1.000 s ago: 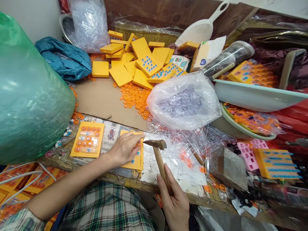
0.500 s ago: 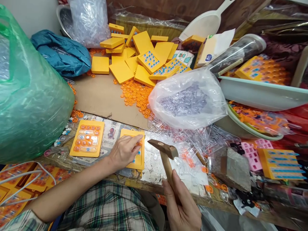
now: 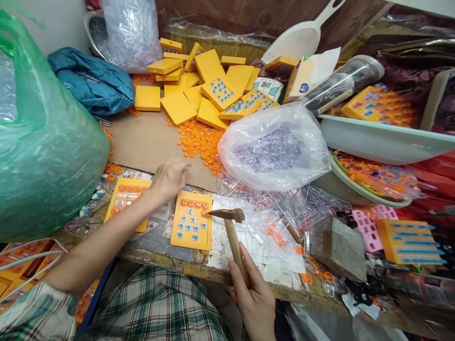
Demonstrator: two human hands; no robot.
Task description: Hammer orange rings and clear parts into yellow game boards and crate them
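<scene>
My right hand (image 3: 254,298) grips the wooden handle of a small hammer (image 3: 229,222), whose head hovers just right of a yellow tray (image 3: 192,226) holding orange rings and small blue pieces. My left hand (image 3: 169,177) is lifted above and left of that tray, toward the scattered orange rings (image 3: 201,142); it is blurred by motion, with fingers loosely curled and nothing seen in them. A second yellow tray (image 3: 127,201) filled with orange pieces lies to the left, partly under my forearm.
A big green plastic bag (image 3: 46,142) fills the left. A clear bag of transparent parts (image 3: 275,149) sits right of centre, loose clear parts below it. Yellow trays (image 3: 199,87) pile at the back. Basins (image 3: 380,139) and a metal block (image 3: 337,246) stand at the right.
My left hand has lifted off the yellow tray and moved up and left, uncovering it. The hammer has come back down and left, next to the tray's right edge.
</scene>
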